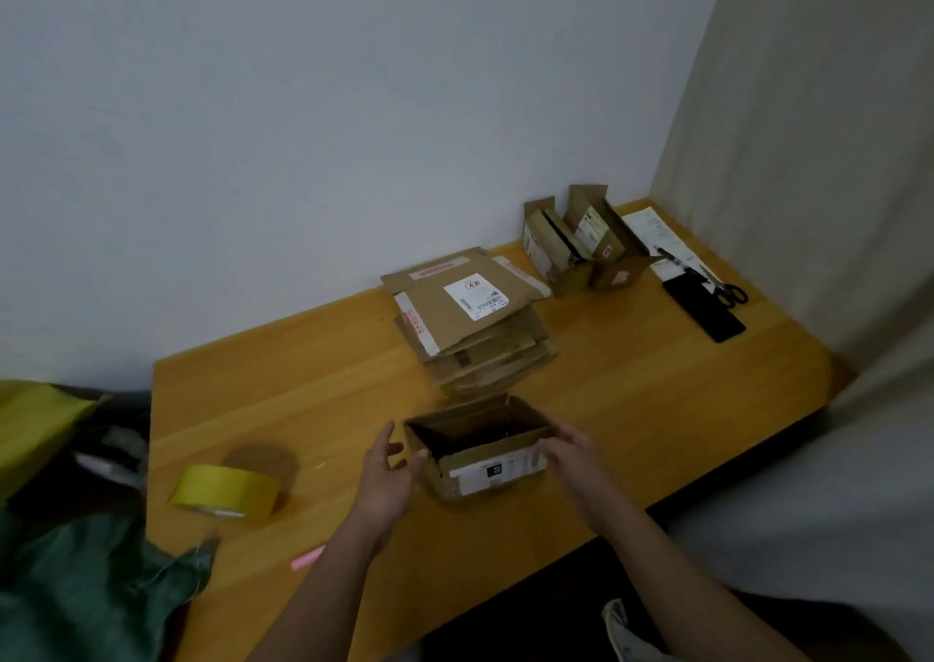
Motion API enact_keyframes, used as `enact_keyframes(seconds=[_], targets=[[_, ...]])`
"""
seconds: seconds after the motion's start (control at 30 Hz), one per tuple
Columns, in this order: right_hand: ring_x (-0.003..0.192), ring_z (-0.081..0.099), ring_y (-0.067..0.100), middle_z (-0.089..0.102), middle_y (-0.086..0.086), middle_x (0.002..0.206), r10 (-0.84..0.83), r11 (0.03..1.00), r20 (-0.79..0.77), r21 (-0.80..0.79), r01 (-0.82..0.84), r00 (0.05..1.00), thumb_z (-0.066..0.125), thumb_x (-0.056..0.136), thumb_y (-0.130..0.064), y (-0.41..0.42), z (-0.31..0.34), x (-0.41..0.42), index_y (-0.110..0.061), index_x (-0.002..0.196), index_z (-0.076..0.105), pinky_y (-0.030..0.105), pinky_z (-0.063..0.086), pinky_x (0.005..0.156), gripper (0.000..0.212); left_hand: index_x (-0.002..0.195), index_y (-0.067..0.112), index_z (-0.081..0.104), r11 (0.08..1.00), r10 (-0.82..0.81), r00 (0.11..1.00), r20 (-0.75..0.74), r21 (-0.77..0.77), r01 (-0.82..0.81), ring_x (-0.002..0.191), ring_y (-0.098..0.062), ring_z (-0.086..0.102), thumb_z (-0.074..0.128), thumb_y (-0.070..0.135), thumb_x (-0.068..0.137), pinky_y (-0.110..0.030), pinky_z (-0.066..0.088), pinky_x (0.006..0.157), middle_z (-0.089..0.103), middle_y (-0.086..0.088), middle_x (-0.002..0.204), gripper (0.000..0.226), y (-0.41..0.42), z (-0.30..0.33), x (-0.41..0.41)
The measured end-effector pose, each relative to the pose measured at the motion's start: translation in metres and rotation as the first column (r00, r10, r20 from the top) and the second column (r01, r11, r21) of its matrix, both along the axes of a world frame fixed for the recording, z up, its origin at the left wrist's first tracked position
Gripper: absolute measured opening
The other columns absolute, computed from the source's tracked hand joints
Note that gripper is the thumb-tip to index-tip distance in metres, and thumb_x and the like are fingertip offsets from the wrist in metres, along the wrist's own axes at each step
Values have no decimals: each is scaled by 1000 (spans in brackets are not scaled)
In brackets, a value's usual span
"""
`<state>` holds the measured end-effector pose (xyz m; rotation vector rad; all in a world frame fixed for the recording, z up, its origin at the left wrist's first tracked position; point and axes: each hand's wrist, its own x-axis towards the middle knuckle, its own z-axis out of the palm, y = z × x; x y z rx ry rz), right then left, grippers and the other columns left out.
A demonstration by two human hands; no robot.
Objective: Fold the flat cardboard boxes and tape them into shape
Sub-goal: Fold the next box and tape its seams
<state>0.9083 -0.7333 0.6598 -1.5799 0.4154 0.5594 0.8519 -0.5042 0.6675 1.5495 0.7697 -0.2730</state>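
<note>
We see a small brown corrugated box (480, 446), open-topped with a white label on its near wall, standing on the smooth wooden desk (313, 393) between both hands. The right hand (571, 454) curls its fingers over the box's right end, gripping it, while the left hand (389, 469) spreads loosely, fingertips touching its left corner. Beyond the fingers lies a stack of flat cardboard (470, 318); left of them, 1 yellow tape roll (225, 492).

Both hands meet at a small open brown cardboard box (477, 446) on the wooden desk (632, 408). The right hand (573, 457) grips its right end; the left hand (389, 469) touches its left corner, fingers loosely spread. Beyond the hands lies a stack of flattened brown cardboard boxes (467, 318). Left of the left hand sits a yellow tape roll (225, 490).
</note>
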Motion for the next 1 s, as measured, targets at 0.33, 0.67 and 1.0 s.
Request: enact_keyframes(seconds=[0.33, 0.67, 1.0], targets=[[123, 49, 7, 51, -13, 130, 214, 971, 235, -159, -179, 948, 60, 95, -14, 17, 9, -42, -37, 131, 46, 12, 47, 78, 45, 147, 31, 31, 920, -364, 916, 167, 218, 326, 135, -15, 31, 67, 22, 90, -31, 33, 110, 31, 4, 148, 68, 11, -5, -21], [139, 34, 7, 37, -13, 151, 546, 759, 254, -553, -343, 798, 60, 95, -18, 4, 5, -59, -29, 142, 47, 18, 30, 105, 51, 132, 17, 57, 789, -508, 852, 123, 463, 404, 116, -5, 39, 74, 17, 84, -25, 37, 105, 40, 6, 133, 51, 8, -16, -30], [106, 50, 9, 53, -3, 128, 497, 689, 242, -694, -209, 833, 59, 96, -31, 14, -3, -40, -18, 112, 65, 22, 42, 90, 22, 93, 5, 74, 778, -471, 876, 105, 516, 357, 104, -6, 47, 68, 22, 89, -21, 38, 84, 50, 1, 125, 18, 6, -18, -23]])
